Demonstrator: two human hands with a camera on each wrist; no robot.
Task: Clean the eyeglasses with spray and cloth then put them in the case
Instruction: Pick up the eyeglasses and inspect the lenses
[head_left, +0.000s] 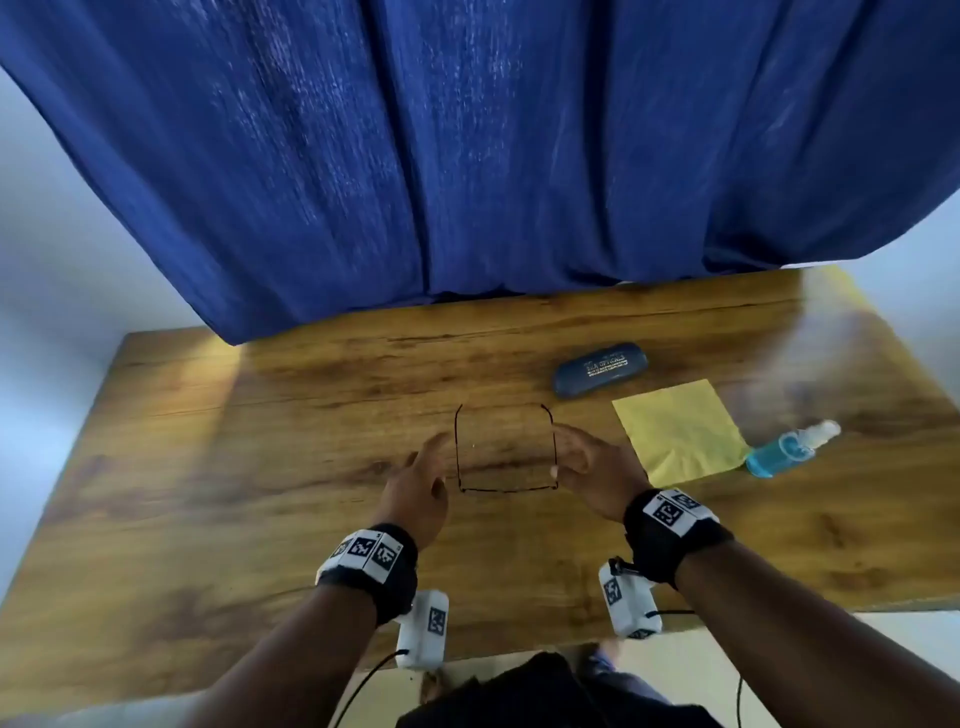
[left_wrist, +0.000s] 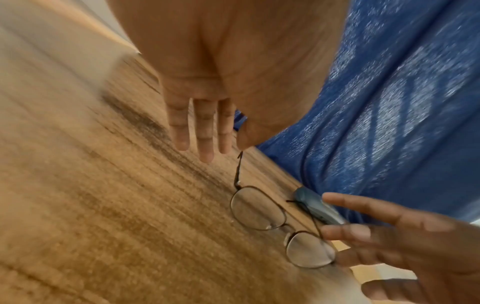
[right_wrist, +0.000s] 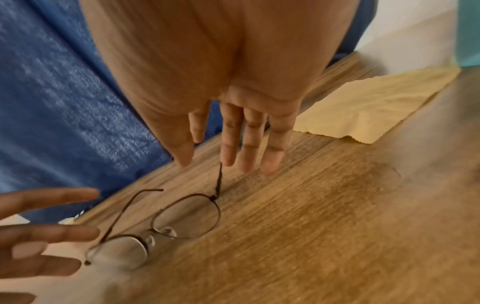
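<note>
The curtain (head_left: 467, 156) hangs behind the wooden tabletop (head_left: 260, 467), which looks smooth and probably slick; on it, right of centre, lie the cloth (head_left: 680, 434), the shut case (head_left: 600, 369) and the spray (head_left: 789, 449). The glasses (head_left: 506, 449) sit between your hands, temples unfolded, pointing away from you; they look light, thin-wired and easily bent, so take them by the temples or bridge, not the lenses. Your left hand (head_left: 421, 493) and right hand (head_left: 592, 475) flank the frame, fingers straight and loosely spread, gripping nothing; whether fingertips touch the temples, you cannot tell.

Thin metal eyeglasses (head_left: 506, 452), glossy wood-grain table (head_left: 260, 467)
</note>
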